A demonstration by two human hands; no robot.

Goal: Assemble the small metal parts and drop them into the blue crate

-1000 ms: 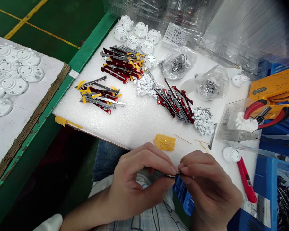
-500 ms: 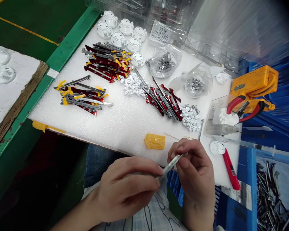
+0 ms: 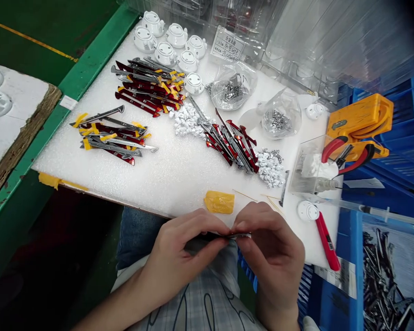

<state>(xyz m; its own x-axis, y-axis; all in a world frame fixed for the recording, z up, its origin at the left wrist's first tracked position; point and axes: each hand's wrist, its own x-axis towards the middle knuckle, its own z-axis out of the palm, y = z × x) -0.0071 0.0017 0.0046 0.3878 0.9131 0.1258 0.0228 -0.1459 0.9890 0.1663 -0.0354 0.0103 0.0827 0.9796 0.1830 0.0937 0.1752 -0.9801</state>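
In the head view, my left hand [image 3: 182, 253] pinches a slim grey strip-like part [image 3: 237, 236] between thumb and forefinger. My right hand [image 3: 274, 248] pinches the strip's other end, fingertips close to those of the left. Both hands are closed over the front edge of the white foam-topped table, and fingers hide most of the strip. Just beyond them lies a wad of yellow tape [image 3: 220, 202]. Farther back are a pile of loose red and grey strips [image 3: 232, 142] and a heap of small white pieces [image 3: 271, 168].
Taped strips lie in two piles, one nearer [image 3: 113, 135] and one farther [image 3: 150, 85]. White teapot-shaped pieces [image 3: 165, 54] stand behind. Bags of small metal parts [image 3: 232, 87] sit mid-back. Right are red-handled pliers [image 3: 334, 149], an orange tool [image 3: 360, 124], a red-handled tool [image 3: 327, 241] and a blue bin [image 3: 359, 257].
The strip has swung from slanting upward to lying nearly level, seen almost edge-on. My right hand has come lower and my left fingertips now meet it. The camera view has shifted slightly.
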